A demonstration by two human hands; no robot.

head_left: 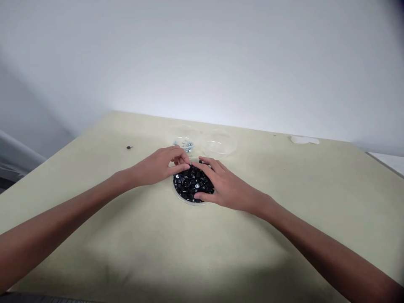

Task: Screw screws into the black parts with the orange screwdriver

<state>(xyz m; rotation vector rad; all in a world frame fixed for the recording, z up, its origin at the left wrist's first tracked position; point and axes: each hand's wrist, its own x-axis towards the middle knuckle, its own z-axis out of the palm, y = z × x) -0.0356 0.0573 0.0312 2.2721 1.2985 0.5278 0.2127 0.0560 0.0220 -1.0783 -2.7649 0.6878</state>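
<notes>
A round clear bowl (pixel 186 203) full of small shiny black pieces (pixel 189 185) stands in the middle of the table, a few showing pale metallic spots. Over its far left rim is my left hand (pixel 166 165), thumb and fingertips pinched together; whatever lies between them is too small to make out. My right hand (pixel 222 183) reaches over the right side of the bowl with its fingers and thumb spread. Its index fingertip comes close to the left fingertips, and its thumb is over the black pieces.
Behind the bowl are a clear container (pixel 183 139) with small silvery-blue bits and a second clear round container or lid (pixel 219 145). A small dark piece (pixel 128 147) lies at left. A crumpled white scrap (pixel 304 139) sits near the back right edge, before a pale wall (pixel 221 63).
</notes>
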